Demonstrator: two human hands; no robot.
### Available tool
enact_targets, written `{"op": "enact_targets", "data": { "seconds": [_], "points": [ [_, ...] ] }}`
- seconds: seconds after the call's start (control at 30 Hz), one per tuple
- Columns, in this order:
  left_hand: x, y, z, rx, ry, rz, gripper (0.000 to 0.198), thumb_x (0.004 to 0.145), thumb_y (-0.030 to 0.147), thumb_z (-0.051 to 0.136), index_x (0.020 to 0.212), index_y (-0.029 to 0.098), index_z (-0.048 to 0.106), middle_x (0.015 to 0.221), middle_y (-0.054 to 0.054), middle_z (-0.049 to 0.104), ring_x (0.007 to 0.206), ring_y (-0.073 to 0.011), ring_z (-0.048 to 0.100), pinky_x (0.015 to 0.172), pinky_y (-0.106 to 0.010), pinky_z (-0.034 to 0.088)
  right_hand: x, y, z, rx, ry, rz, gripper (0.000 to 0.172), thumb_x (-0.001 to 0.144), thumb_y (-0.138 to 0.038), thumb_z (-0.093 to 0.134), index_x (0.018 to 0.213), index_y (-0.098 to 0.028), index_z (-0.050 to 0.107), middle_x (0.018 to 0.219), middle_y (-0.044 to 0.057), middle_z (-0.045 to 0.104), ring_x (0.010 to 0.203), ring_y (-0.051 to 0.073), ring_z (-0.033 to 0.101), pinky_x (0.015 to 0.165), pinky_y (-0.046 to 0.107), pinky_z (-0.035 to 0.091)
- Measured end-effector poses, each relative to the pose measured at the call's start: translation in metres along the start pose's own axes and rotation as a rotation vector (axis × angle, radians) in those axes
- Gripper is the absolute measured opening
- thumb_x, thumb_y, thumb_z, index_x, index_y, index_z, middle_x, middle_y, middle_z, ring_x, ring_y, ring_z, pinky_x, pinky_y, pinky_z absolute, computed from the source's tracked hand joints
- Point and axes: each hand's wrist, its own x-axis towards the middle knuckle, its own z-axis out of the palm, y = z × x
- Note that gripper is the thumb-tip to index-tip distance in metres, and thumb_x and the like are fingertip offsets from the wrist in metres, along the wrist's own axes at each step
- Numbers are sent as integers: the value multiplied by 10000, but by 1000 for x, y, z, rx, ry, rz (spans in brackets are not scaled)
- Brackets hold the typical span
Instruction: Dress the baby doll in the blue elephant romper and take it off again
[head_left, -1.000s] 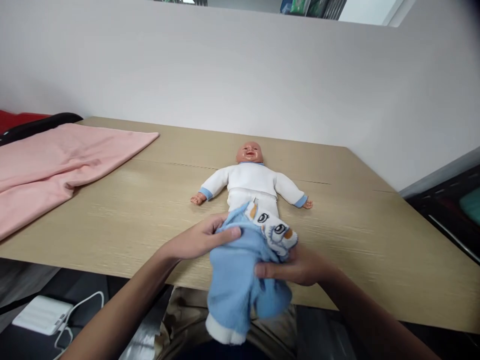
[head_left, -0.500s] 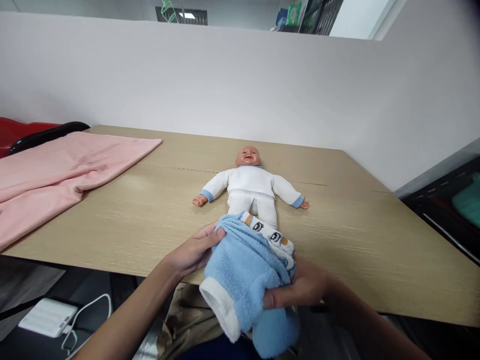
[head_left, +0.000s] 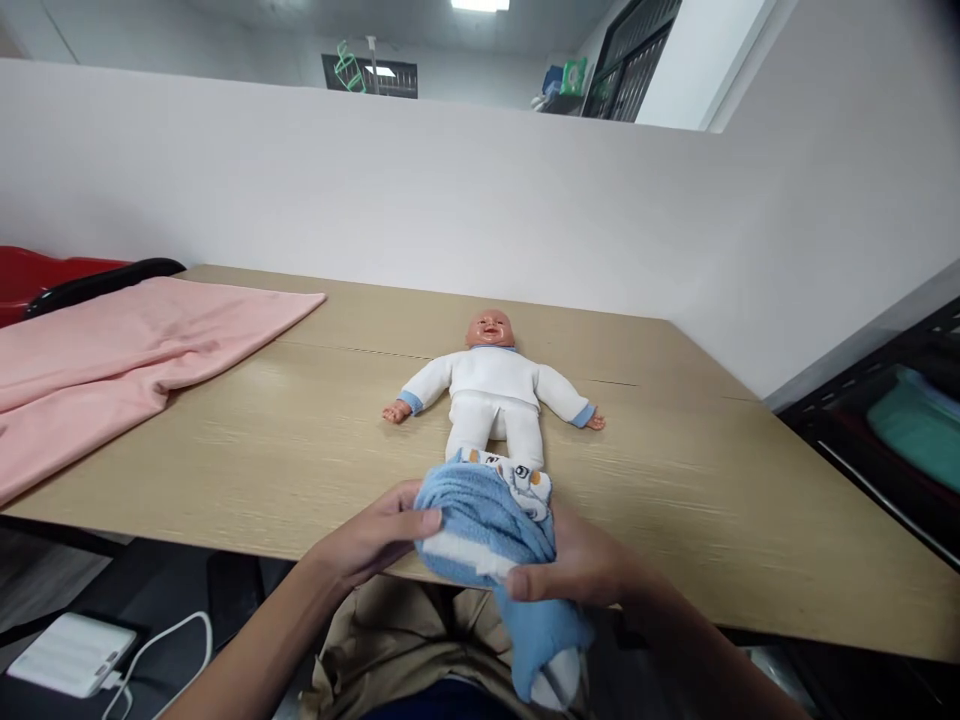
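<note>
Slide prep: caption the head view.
Left hand and right hand hold a blue garment; a doll lies on the table.

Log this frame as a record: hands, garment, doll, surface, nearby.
left hand: grips blue garment, thumb on top
right hand: grips blue garment, thumb on top
garment: bunched, white patterned trim toward doll
doll: on its back, white outfit, arms spread, feet hidden
surface: wood-look table
nearby: pink cloth, at left
</note>
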Motion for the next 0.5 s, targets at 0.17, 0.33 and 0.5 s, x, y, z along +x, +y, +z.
{"op": "enact_targets", "data": {
  "seconds": [0.17,0.33,0.5],
  "points": [
    [-2,0,6,56,130,-92,425,973,571,757,995,147,772,995,-88,779,971,-240,697,954,-346,520,5,-6,15,-408,492,171,523,862,-365,833,1342,-191,720,1383,158,757,1316,370,693,1167,566,524],
    [-4,7,18,487,262,-57,458,942,478,785,1283,195,669,1244,-77,752,1166,-289,672,1007,-358,510,14,-12,25,-584,498,106,185,929,-211,650,1087,-208,744,1121,104,814,1069,299,761,972,425,588],
    [-5,-7,18,862,463,-39,172,971,307,563,1120,220,559,1019,-38,726,956,-264,685,854,-357,492,17,-19,36,-748,357,129,252,999,-202,613,1223,-205,729,1267,123,779,1208,331,719,1069,467,527]
  ]
}}
